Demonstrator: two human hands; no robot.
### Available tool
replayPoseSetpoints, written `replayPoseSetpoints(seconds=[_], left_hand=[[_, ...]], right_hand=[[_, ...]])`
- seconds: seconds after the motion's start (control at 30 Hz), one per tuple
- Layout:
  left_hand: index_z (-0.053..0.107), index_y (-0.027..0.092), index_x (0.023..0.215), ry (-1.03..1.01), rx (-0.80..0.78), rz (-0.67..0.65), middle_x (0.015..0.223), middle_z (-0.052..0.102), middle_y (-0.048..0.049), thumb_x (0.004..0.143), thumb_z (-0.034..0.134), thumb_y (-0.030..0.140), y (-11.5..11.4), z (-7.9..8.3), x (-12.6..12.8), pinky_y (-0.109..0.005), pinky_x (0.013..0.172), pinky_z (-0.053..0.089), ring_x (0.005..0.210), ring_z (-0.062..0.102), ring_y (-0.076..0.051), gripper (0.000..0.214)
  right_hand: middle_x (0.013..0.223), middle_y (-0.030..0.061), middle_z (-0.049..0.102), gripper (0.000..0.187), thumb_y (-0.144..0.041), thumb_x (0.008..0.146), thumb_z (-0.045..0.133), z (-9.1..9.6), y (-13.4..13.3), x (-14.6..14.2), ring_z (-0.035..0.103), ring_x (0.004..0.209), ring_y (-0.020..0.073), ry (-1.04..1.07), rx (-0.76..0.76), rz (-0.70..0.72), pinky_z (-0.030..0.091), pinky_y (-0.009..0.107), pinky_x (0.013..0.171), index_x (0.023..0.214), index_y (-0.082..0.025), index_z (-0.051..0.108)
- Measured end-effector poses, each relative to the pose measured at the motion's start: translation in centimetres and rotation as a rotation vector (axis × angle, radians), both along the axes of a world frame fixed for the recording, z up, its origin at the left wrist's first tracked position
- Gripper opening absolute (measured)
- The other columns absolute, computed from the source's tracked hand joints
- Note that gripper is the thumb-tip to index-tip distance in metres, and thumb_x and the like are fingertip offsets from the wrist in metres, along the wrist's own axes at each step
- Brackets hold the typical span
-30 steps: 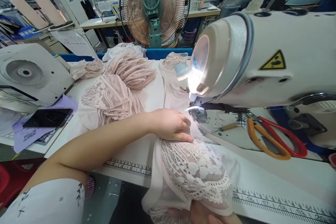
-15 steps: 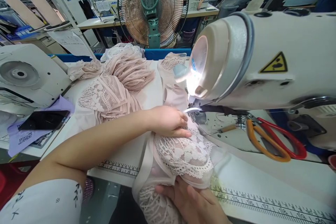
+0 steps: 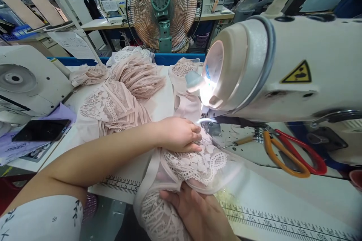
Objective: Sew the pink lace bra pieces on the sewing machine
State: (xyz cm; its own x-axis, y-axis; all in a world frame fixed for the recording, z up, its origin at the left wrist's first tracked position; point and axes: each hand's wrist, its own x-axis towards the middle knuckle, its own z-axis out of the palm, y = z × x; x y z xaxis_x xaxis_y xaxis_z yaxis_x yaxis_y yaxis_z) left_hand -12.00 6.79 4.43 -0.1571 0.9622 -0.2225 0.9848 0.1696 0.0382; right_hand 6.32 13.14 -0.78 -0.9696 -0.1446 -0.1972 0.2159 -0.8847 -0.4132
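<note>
A pale pink lace garment piece (image 3: 195, 163) lies on the white sewing table (image 3: 283, 192) and runs under the presser foot (image 3: 207, 123) of a white sewing machine (image 3: 283, 67). My left hand (image 3: 179, 134) rests on the lace just left of the foot, fingers curled and pressing the fabric down. My right hand (image 3: 198, 212) is at the table's front edge, fingers spread under and against the hanging part of the lace. The needle itself is hidden in the lamp's glare.
A pile of pink lace pieces (image 3: 124, 90) lies at the back left. Orange and red scissors (image 3: 291, 154) lie under the machine arm. A black phone (image 3: 42, 130) sits on purple paper at left, beside another machine (image 3: 25, 79). A fan (image 3: 164, 7) stands behind.
My right hand came up from below the table edge and pushed the hanging lace up toward the foot. The lace bunched closer to my left hand, which stayed by the foot.
</note>
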Motion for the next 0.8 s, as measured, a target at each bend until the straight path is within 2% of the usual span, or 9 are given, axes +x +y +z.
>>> replayPoseSetpoints(seconds=[0.1,0.27,0.4,0.57,0.7,0.8], left_hand=[[0.061,0.015,0.118,0.009,0.017,-0.009,0.127,0.059,-0.0105,0.095,0.037,0.048,0.0,-0.1,-0.2,-0.035,0.081,0.048,0.098,0.061,-0.024,0.046],[0.057,0.010,0.122,0.072,0.050,-0.014,0.126,0.059,-0.0136,0.095,0.036,0.049,-0.1,-1.0,0.0,-0.038,0.090,0.046,0.106,0.058,-0.027,0.052],[0.057,0.009,0.123,0.124,0.094,-0.040,0.129,0.057,-0.0139,0.095,0.036,0.047,-0.3,-1.6,0.0,-0.038,0.093,0.045,0.109,0.057,-0.028,0.052],[0.051,0.004,0.130,0.152,0.083,-0.050,0.127,0.058,-0.0156,0.096,0.035,0.046,-0.3,-1.9,-0.8,-0.040,0.095,0.043,0.111,0.056,-0.029,0.056],[0.052,0.003,0.128,0.165,0.105,-0.043,0.123,0.060,-0.0187,0.095,0.038,0.046,-0.4,-2.1,-1.5,-0.040,0.098,0.042,0.114,0.054,-0.030,0.056],[0.057,0.005,0.123,0.160,0.138,-0.049,0.125,0.059,-0.0200,0.094,0.041,0.046,-0.4,-2.2,-1.9,-0.040,0.096,0.042,0.113,0.055,-0.029,0.053]], right_hand=[[0.104,0.0033,0.070,0.014,-0.039,0.081,0.070,0.1,-0.1,-0.5,0.062,0.099,0.0214,0.020,0.022,0.024,0.051,0.040,0.090,0.091,-0.029,0.073],[0.105,0.0054,0.070,0.021,-0.041,0.082,0.069,0.2,-0.1,-0.9,0.062,0.101,0.0209,0.047,0.027,0.064,0.049,0.037,0.093,0.095,-0.025,0.073],[0.108,0.0053,0.069,0.021,-0.038,0.082,0.069,0.1,-0.4,-1.0,0.061,0.105,0.0212,0.034,0.018,0.030,0.049,0.037,0.093,0.099,-0.026,0.071],[0.125,0.0032,0.060,0.029,-0.038,0.082,0.069,-0.5,-0.8,-1.2,0.051,0.120,0.0227,0.056,0.028,-0.005,0.047,0.040,0.098,0.109,-0.031,0.066],[0.130,0.0070,0.055,0.041,-0.041,0.083,0.066,-0.3,-1.0,-1.5,0.040,0.130,0.0242,0.073,0.060,-0.006,0.041,0.041,0.105,0.121,-0.026,0.060],[0.133,0.0066,0.052,0.042,-0.039,0.082,0.068,0.1,-1.1,-1.6,0.039,0.131,0.0247,0.015,0.057,-0.042,0.040,0.040,0.106,0.121,-0.026,0.058]])
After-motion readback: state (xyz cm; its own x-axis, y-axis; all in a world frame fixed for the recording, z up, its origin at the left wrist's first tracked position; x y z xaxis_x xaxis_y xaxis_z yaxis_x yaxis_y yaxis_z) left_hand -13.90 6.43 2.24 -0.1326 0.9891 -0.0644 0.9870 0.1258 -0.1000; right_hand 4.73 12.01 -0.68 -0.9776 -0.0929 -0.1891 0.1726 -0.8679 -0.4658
